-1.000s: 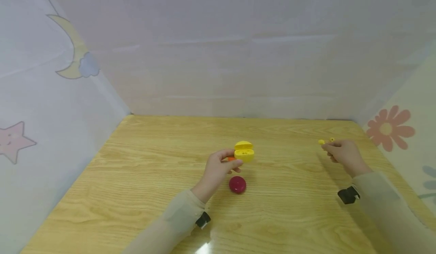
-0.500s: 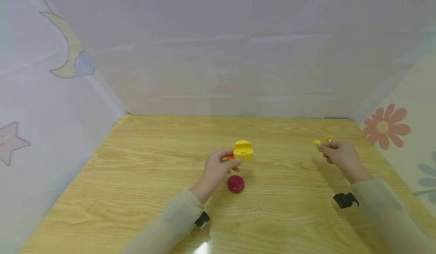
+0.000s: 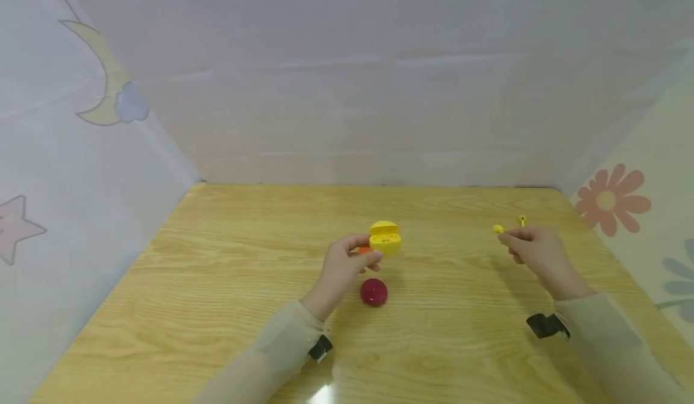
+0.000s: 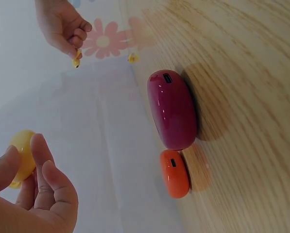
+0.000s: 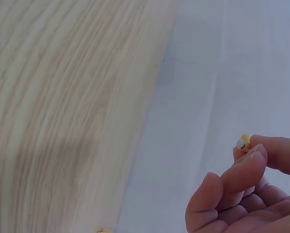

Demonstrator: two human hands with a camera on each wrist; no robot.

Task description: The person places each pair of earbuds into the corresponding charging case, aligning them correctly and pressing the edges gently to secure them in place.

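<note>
My left hand [image 3: 343,271] grips a yellow earbud case [image 3: 385,244] above the table, its lid raised and its inside facing me. In the left wrist view, the thumb and fingertips hold the case's rounded yellow shell [image 4: 24,155]. Off to the right, my right hand [image 3: 539,256] pinches a yellow earbud [image 3: 497,229] between thumb and forefinger, its rounded end poking out past the fingertips. The right wrist view shows this earbud [image 5: 245,141] partly covered by the fingers. Just beyond that hand, a second yellow earbud [image 3: 522,220] lies on the table.
A glossy magenta case [image 3: 374,292] sits on the wooden table [image 3: 244,241] below my left hand. Next to it is a smaller orange case [image 4: 174,174], mostly hidden behind the left hand in the head view. Printed cloth walls [image 3: 325,121] border the table's back and sides.
My right hand has shifted a little left with the pinched earbud, widening its distance from the one on the table. The head view has turned slightly. My left hand keeps its hold.
</note>
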